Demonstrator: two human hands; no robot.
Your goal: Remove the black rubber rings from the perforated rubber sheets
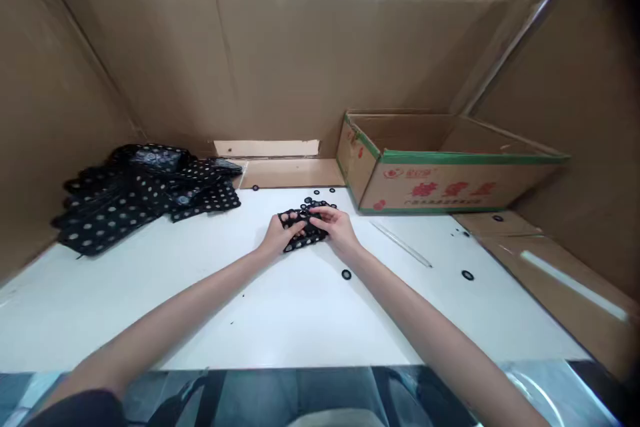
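A small black cloth piece with pale dots (295,243) is held just above the white table, between both hands. My left hand (280,233) grips its left side, thumb on top. At its right edge, my right hand (336,227) has its thumb and index finger pressed near each other; whether a small part sits between them is too small to tell. Several small black rings (309,200) lie just beyond the cloth. One black ring (346,275) rests nearer, below my right hand.
A pile of dotted black cloth (115,203) lies at the left. An open cardboard box (440,183) stands at the back right, with a clear thin stick (401,244) before it. Another ring (467,275) lies right. Cardboard walls (320,60) surround the white table (200,320).
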